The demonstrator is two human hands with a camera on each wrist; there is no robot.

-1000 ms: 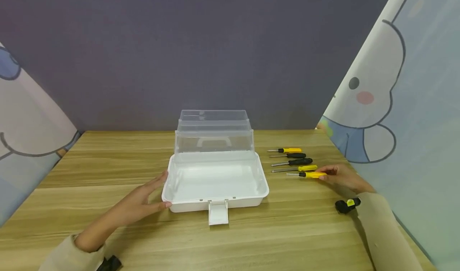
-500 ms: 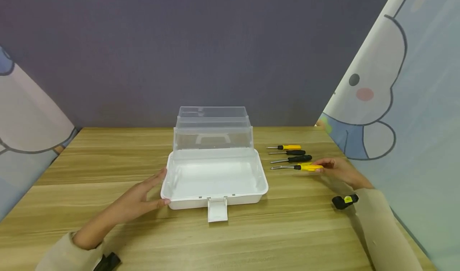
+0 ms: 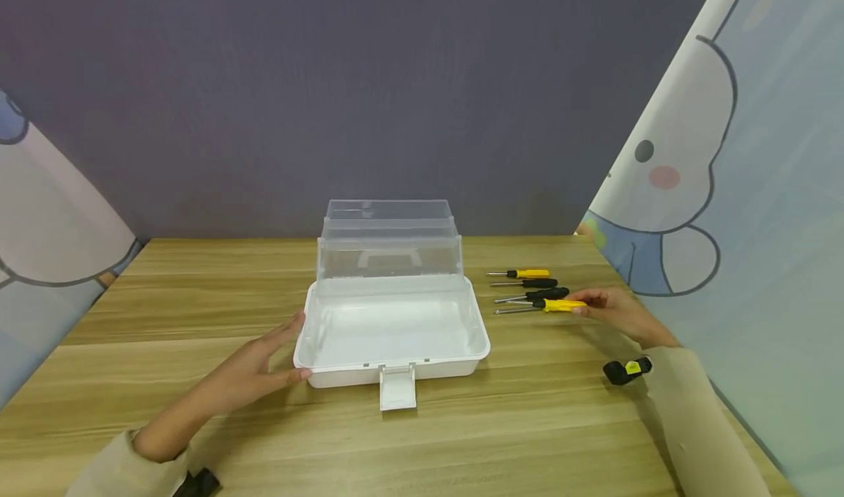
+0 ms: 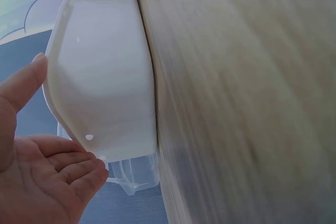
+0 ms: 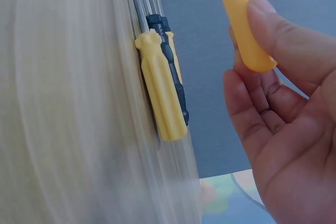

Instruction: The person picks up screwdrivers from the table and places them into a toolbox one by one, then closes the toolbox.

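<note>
In the head view a white plastic box (image 3: 395, 328) stands with its clear lid (image 3: 389, 226) raised at the back. My left hand (image 3: 244, 376) touches the box's left end, thumb near the front corner; the left wrist view shows its fingers fairly straight against the rim. My right hand (image 3: 620, 315) pinches the yellow handle of a screwdriver (image 5: 244, 24) between thumb and fingers, lifted off the table. Beneath it lies another yellow-handled screwdriver (image 5: 163, 87), mostly covered in the head view. Beyond are two black-handled screwdrivers (image 3: 547, 293) and a yellow-and-black one (image 3: 530, 273).
The box's front latch (image 3: 398, 391) hangs down toward the table's near side. Everything rests on a wooden table (image 3: 461, 438). A dark grey panel (image 3: 422, 101) rises behind it, and a printed curtain (image 3: 758, 262) borders the right.
My right hand has raised the yellow-handled screwdriver from the near end of the row and shifted it slightly left and away, over the adjacent one. The left hand stays at the box.
</note>
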